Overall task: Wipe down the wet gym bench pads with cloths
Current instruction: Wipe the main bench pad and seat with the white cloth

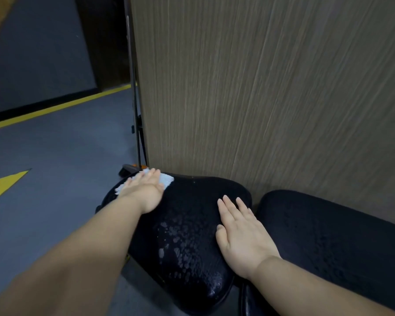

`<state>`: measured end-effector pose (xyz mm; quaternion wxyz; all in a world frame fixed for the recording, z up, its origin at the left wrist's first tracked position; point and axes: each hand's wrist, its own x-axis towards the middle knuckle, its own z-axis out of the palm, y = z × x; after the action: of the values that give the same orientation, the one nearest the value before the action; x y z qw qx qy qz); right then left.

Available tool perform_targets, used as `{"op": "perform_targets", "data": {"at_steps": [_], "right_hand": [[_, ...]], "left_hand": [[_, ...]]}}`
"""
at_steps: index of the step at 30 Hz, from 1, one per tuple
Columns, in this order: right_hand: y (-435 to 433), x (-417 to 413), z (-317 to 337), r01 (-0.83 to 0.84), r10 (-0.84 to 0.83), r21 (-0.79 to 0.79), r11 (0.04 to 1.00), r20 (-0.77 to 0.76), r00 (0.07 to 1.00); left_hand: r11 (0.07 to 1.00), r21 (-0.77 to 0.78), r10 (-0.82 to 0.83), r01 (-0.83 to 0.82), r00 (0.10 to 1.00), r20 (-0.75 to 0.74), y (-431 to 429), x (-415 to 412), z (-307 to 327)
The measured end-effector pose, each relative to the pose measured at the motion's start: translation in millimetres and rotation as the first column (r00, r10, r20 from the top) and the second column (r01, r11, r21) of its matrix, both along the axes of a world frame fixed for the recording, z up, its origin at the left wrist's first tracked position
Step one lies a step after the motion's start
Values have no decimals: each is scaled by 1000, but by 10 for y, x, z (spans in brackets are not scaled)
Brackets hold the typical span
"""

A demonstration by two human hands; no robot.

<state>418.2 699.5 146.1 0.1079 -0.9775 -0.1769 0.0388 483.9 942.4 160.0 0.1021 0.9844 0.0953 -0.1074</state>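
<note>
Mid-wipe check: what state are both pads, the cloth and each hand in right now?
Left pad: wet, droplets beaded across its middle and near end.
Right pad: faintly mottled, looks damp; nothing touches it.
White cloth: pressed flat on the left pad's far left end.
Left hand: fingers straight, pressing the cloth.
Right hand: flat on the left pad's right side, no cloth.

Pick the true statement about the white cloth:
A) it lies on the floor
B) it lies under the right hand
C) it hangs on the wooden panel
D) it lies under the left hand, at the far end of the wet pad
D: the left hand presses flat on the white cloth at the far end of the wet pad, while the right hand rests bare on that pad.
</note>
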Motion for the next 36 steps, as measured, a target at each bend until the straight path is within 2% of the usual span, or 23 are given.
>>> {"op": "perform_targets", "data": {"at_steps": [5, 8, 11, 14, 18, 21, 25, 29, 36], "right_hand": [[-7, -6, 3, -4, 4, 4, 1000, 1, 1000], [-3, -15, 6, -2, 2, 15, 1000, 14, 1000], [-1, -16, 5, 3, -4, 25, 1000, 21, 1000], [-4, -12, -1, 6, -7, 34, 999, 23, 1000], [-3, 5, -32, -5, 4, 20, 1000, 40, 999], [-5, 20, -58, -9, 8, 14, 1000, 49, 999], [-11, 43, -67, -13, 12, 25, 1000, 42, 999], [-12, 52, -57, -14, 14, 1, 1000, 34, 999], [-22, 42, -21, -20, 20, -13, 1000, -14, 1000]], "left_hand": [[981, -49, 188, -188, 982, -11, 358, -98, -65], [975, -33, 219, -220, 976, -13, 315, -177, -68], [990, 16, 140, -140, 990, -10, 116, -268, -32], [999, 31, -22, 22, 1000, -4, -220, -366, -1], [971, -5, -240, 240, 971, -3, -675, -396, 5], [948, -19, -318, 318, 948, 3, -859, -295, -1], [940, -13, -341, 341, 940, -12, -958, -112, -2], [959, -7, -284, 284, 959, -18, -949, 92, -2], [986, -44, -160, 159, 987, -12, -366, 177, -13]]}}
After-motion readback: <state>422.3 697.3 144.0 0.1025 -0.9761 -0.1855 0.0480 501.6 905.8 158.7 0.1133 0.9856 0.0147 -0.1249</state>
